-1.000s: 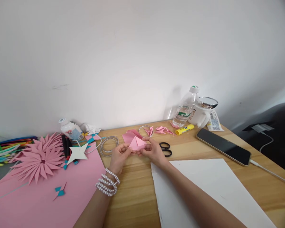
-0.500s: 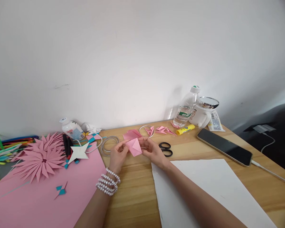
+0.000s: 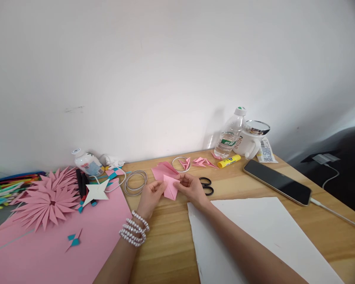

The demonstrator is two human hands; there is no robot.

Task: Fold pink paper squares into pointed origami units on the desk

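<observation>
A small folded piece of pink paper with creases is held between both hands above the wooden table. My left hand, with a pearl bracelet at the wrist, pinches its left edge. From the other side, my right hand grips the right edge between thumb and fingers. Just behind lie more sheets of pink paper, partly covered by the held piece. Black-handled scissors rest beside my right hand, their blades hidden. Pink folded shapes lie farther back.
Pink paper flowers, a white paper star and a coiled cable are on the left. A white board lies under my right forearm. Along the back stand a water bottle, glue stick, mug and phone.
The pink paper has been turned in my fingers and lowered slightly, now showing a different face with a point downward. Both hands still hold it; the view has shifted a little.
</observation>
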